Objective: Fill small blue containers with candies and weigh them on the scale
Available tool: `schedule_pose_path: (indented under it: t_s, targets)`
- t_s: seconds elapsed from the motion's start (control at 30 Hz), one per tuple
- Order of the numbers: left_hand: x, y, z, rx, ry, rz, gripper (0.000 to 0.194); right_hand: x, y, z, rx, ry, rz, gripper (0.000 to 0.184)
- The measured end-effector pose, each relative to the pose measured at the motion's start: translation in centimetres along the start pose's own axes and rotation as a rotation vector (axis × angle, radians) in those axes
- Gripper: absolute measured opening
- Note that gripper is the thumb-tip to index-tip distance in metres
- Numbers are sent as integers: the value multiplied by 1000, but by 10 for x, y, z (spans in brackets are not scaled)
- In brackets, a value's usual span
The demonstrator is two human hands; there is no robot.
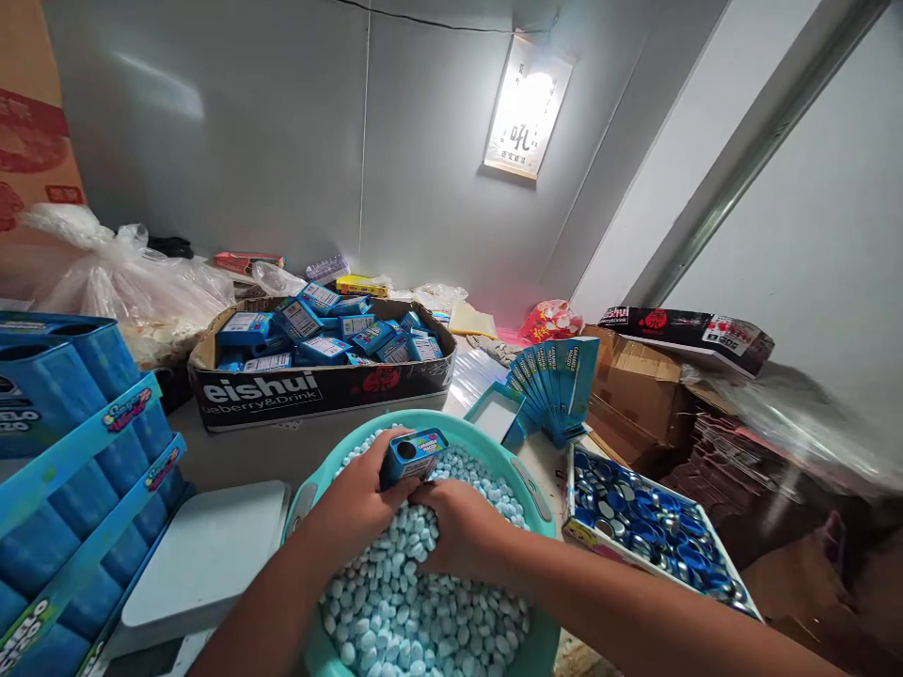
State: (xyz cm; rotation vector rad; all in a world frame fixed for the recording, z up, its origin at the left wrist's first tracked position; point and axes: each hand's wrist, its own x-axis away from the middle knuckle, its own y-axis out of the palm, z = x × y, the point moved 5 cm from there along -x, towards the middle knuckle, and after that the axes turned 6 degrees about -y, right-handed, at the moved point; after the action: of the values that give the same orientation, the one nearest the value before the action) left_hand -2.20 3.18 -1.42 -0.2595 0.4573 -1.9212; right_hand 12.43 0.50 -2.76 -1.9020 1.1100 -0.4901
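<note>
Far left of the basin (423, 418) stood blue racks (91, 470); just beside its left rim, a scale (212, 545). Behind it, a carton (339, 402) held blue packs (324, 350). Over the basin's candies (388, 625), the left hand (371, 481) was clamped on a box (418, 453), tilted; the right hand (458, 528) met it, fingers curled among candies, its grip unclear. Caps (635, 517) lay right of the basin.

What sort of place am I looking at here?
Probably a small candy-packing workroom: there's a turquoise basin of what look like pale-blue candies, a cardboard tray piled with small blue boxes, and many round blue-and-silver caps.
</note>
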Motion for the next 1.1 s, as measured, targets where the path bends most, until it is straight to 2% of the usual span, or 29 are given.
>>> schedule_pose_path:
  t_s: [0.17, 0.33, 0.5, 0.63, 0.73, 0.9, 1.03, 1.1]
  targets:
    - [2, 3, 4, 63, -3, -41, 49, 6, -3, -4, -21, -55, 1, 52]
    - [4, 5, 6, 82, 18, -68, 47, 20, -21, -15, -126, -69, 176, 30]
    - [6, 5, 7, 52, 47, -62, 49, 27, -38, -21, -516, 37, 465, 10]
    - [6, 5, 6, 13, 74, -40, 48, 20, -51, -19, -870, 129, 718, 19]
    - [5, 5, 5, -7, 92, -33, 49, 6, -62, -20, -1100, 129, 833, 22]
    - [4, 5, 7, -18, 119, -22, 52, -25, -72, -25, -1291, 121, 871, 24]
    - [7, 8, 6, -29, 130, -38, 49, -42, -61, -23, -1391, 175, 821, 27]
    - [9, 9, 3, -36, 89, -28, 56, -44, -55, -21, -1403, 197, 804, 27]
